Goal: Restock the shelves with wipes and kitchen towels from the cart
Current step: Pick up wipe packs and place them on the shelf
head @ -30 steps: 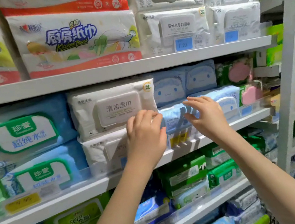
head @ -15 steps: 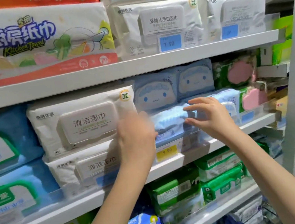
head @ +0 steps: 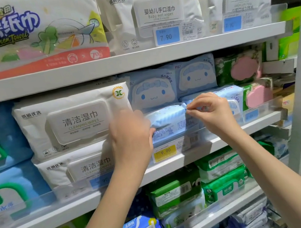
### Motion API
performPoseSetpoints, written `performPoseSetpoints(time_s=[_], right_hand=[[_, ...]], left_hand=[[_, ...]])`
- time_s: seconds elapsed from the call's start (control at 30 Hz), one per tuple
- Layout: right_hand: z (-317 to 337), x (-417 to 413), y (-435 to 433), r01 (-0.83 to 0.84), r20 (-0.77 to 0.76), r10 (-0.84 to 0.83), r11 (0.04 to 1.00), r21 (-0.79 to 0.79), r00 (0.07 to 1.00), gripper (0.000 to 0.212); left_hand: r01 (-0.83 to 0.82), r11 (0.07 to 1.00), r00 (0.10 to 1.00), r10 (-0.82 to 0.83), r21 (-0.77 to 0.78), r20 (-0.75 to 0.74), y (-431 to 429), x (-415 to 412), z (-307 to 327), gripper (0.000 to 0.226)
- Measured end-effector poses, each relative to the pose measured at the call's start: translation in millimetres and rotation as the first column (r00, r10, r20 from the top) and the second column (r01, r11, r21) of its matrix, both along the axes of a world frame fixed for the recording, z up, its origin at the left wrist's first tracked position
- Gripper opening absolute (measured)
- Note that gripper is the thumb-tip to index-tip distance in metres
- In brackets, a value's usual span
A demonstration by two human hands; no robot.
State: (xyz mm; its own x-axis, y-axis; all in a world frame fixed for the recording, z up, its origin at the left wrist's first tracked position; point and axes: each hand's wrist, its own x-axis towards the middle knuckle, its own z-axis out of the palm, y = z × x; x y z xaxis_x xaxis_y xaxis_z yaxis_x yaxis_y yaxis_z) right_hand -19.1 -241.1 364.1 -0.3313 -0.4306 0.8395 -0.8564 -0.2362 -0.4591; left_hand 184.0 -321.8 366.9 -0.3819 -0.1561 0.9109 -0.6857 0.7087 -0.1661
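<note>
White metal store shelf (head: pixel 44 225). Gripping left end of pale-blue plastic wipes pack (head: pixel 169 120) with left hand (head: pixel 129 135), pinching right seam with right hand (head: pixel 212 113).

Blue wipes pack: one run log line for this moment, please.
blue wipes pack: on middle shelf, beside cleaning wipes | left hand: holds left end | right hand: pinches right end
</note>
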Motion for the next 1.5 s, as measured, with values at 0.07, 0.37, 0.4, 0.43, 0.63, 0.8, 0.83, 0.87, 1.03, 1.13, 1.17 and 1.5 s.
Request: performPoseSetpoints(time_s=[0.07, 0.37, 0.4, 0.43, 0.63, 0.8, 0.83, 0.87, 1.03, 1.13, 1.17, 1.5], right_hand=[[-0.2, 2.5, -1.1, -0.003, 0.019, 0.004, 0.999, -0.036, 1.000, 0.004], [8.3, 18.5, -9.3, 0.056, -0.036, -0.064, 0.984, -0.171, 0.997, 0.007], [8.1, 18.6, -9.7, 0.067, -0.061, -0.080, 0.980, -0.189, 0.995, 0.006], [7.9, 18.3, -10.2, 0.074, -0.078, -0.092, 0.976, -0.206, 0.993, 0.006], [14.3, 13.4, -16.5, 0.031, -0.186, -0.079, 0.968, -0.250, 0.979, 0.007], [22.8, 10.8, -24.2, -0.012, -0.301, -0.081, 0.956, -0.294, 0.950, 0.008], [23.0, 10.6, -25.0, -0.018, -0.310, -0.082, 0.952, -0.306, 0.947, 0.008], [22.9, 10.1, -25.4, -0.029, -0.316, -0.076, 0.948, -0.316, 0.946, 0.009], [15.2, 5.8, -21.6, -0.078, -0.343, -0.057, 0.927, -0.367, 0.938, 0.009], [7.9, 2.6, -15.1, -0.094, -0.312, -0.035, 0.917, -0.388, 0.949, 0.008], [5.2, 1.2, -13.3, -0.100, -0.314, -0.031, 0.914, -0.394, 0.949, 0.008], [2.7, -6.0, -2.1, -0.191, -0.164, 0.153, 0.950, -0.248, 0.975, 0.023]], left_hand=[[0.012, 1.000, 1.000, -0.012, 0.014, -0.016, 0.0, -1.2, -0.5, 0.017], [0.040, 0.999, 0.998, -0.039, 0.006, -0.057, -4.4, -3.9, 0.1, 0.019], [0.037, 0.999, 0.997, -0.036, 0.014, -0.064, -3.7, -5.4, 0.2, 0.020], [0.036, 0.999, 0.997, -0.035, 0.023, -0.072, -3.2, -7.2, 0.3, 0.020], [0.016, 0.997, 0.991, -0.005, 0.081, -0.134, 1.8, -12.1, 0.5, 0.017], [-0.029, 0.992, 0.984, 0.050, 0.122, -0.170, 8.3, -17.0, 2.5, 0.017], [-0.035, 0.990, 0.984, 0.059, 0.139, -0.171, 9.2, -18.2, 2.7, 0.020], [-0.041, 0.988, 0.983, 0.067, 0.150, -0.174, 10.1, -19.3, 2.5, 0.021], [-0.040, 0.990, 0.983, 0.063, 0.138, -0.170, 13.3, -15.8, 1.0, 0.023], [-0.030, 0.990, 0.993, 0.045, 0.136, -0.108, 13.8, -9.1, 1.1, 0.035], [-0.027, 0.990, 0.995, 0.040, 0.139, -0.095, 14.1, -7.2, 1.1, 0.038], [0.020, 0.992, 0.999, -0.024, 0.127, 0.034, 10.6, 5.5, 4.7, 0.031]])
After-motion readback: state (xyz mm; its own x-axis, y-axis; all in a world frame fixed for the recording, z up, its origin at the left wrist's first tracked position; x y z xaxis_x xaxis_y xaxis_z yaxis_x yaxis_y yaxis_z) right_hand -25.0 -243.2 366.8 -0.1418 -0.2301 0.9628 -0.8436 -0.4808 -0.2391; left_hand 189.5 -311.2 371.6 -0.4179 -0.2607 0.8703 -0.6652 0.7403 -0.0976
